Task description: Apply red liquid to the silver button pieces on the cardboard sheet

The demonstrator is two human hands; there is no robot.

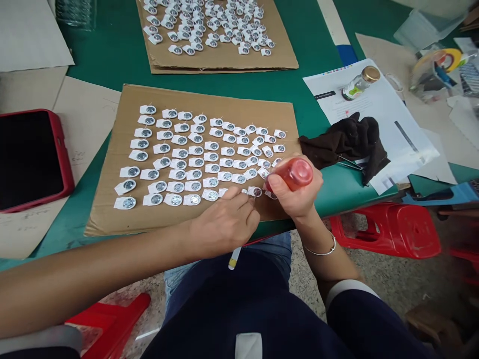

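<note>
My right hand (pixel 299 197) is wrapped round a translucent red squeeze bottle (pixel 297 172). The bottle is tipped over, its base facing up towards me and its other end low over the cardboard sheet (pixel 108 199). Beside it, my left hand (pixel 226 217) has its fingers pinched together at the sheet's front edge; what they hold, if anything, is hidden. A white strip with a yellowish end (pixel 235 258) shows just below that hand. Rows of small white tabs with round silver discs (pixel 179 153) lie on the sheet, and one disc tab (pixel 255 191) sits between my hands.
Behind lies another cardboard sheet (pixel 224 62) with many similar tabs. A phone in a red case (pixel 30 159) is at the left. To the right are a dark brown cloth (pixel 344 139), tweezers (pixel 350 164), a small gold-capped jar (pixel 361 84) on printed paper, and a red stool (pixel 411 232) below.
</note>
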